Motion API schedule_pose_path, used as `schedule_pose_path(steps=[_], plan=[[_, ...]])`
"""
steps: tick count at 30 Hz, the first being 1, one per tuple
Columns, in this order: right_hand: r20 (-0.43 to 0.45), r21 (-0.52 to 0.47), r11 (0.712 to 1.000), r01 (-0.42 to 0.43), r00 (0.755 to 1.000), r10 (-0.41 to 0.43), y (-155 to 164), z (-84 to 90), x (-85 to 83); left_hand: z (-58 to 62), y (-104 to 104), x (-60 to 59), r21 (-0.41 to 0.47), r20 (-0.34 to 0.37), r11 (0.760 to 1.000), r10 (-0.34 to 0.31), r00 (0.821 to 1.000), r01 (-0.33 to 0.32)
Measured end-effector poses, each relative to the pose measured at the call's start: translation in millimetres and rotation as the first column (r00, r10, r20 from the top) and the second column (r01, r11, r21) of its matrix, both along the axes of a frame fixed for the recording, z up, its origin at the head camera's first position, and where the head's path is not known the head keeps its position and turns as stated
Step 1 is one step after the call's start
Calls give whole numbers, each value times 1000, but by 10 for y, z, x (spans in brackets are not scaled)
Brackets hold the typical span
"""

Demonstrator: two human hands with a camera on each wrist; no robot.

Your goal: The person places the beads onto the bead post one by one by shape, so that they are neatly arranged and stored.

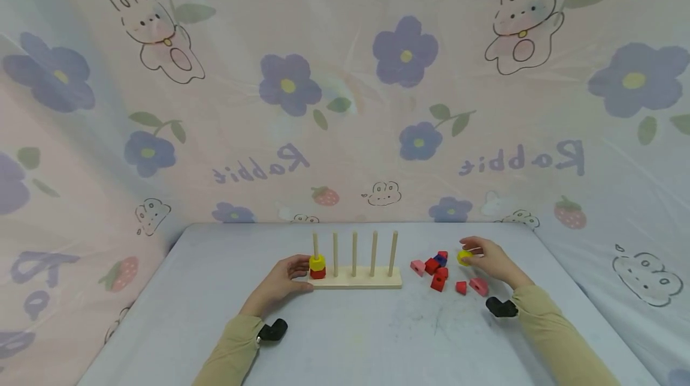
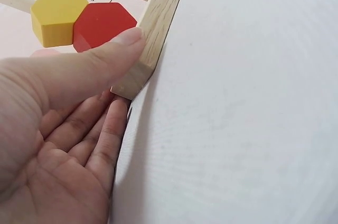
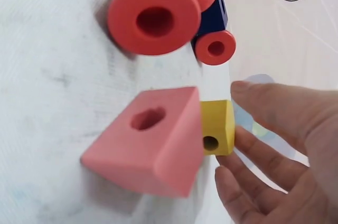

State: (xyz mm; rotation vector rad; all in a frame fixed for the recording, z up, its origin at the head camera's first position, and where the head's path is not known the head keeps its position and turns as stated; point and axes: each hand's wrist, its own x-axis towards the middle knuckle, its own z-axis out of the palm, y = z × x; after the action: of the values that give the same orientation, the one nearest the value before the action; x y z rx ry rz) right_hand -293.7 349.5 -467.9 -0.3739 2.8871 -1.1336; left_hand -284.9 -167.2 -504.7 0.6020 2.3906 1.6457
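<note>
My left hand (image 1: 282, 278) holds the left end of a wooden peg stand (image 1: 356, 281), the thumb (image 2: 113, 47) lying along its edge and the other fingers at its end. On the leftmost peg, a yellow hexagonal block (image 1: 317, 264) sits above a red hexagonal block (image 1: 318, 274). At the right, my right hand (image 1: 487, 257) is spread around a loose yellow block (image 3: 217, 127) with a hole. A gap shows between the thumb tip and that block, while the index fingertip is partly hidden behind it.
Several red, pink and dark blue blocks lie loose between the stand and my right hand, among them a pink block (image 3: 153, 139) and a red ring-faced block (image 3: 153, 15). Four other pegs rise bare from the stand. A printed curtain (image 1: 345, 134) hangs behind the white table (image 1: 345, 338).
</note>
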Motion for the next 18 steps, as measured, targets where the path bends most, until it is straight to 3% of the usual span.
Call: schedule_pose_path(steps=[9, 18], plan=[[82, 71, 996, 51, 995, -56, -14, 33, 37, -19, -10, -35, 39, 6, 999, -30, 1000, 30], [80, 53, 997, 50, 995, -54, 28, -8, 25, 28, -22, -7, 25, 7, 999, -26, 1000, 25]])
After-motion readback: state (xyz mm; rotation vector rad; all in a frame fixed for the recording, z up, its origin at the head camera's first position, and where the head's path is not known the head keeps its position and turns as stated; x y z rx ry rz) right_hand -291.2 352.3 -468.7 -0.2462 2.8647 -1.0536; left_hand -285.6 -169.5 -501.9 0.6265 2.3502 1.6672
